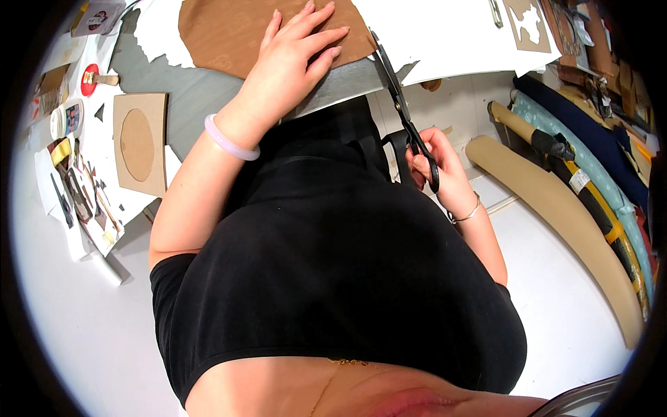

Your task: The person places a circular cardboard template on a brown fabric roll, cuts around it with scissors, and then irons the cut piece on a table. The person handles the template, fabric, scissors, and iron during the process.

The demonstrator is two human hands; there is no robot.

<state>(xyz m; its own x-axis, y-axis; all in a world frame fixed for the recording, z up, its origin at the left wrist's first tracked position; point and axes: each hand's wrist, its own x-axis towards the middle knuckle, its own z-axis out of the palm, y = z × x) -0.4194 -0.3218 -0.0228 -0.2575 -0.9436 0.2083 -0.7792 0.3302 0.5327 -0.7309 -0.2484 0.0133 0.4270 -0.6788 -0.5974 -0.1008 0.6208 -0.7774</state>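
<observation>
A brown piece of material [215, 35], looking like leather, lies at the table's near edge with a rounded outline. My left hand [295, 52] rests on it, palm down with the fingers spread. Long black shears [397, 97] are gripped in my right hand [441, 163], whose fingers go through the handle loops. Their blades point away from me, and the tips reach the right edge of the brown piece. Whether the blades have any of it between them I cannot tell.
Left on the table [187, 97] are a cardboard template with a round cutout [139, 142], a wooden-handled tool on a red disc [94, 80] and a tray of small tools [76, 187]. White paper [445, 42] covers the right side. Several material rolls [556, 222] lean at the right.
</observation>
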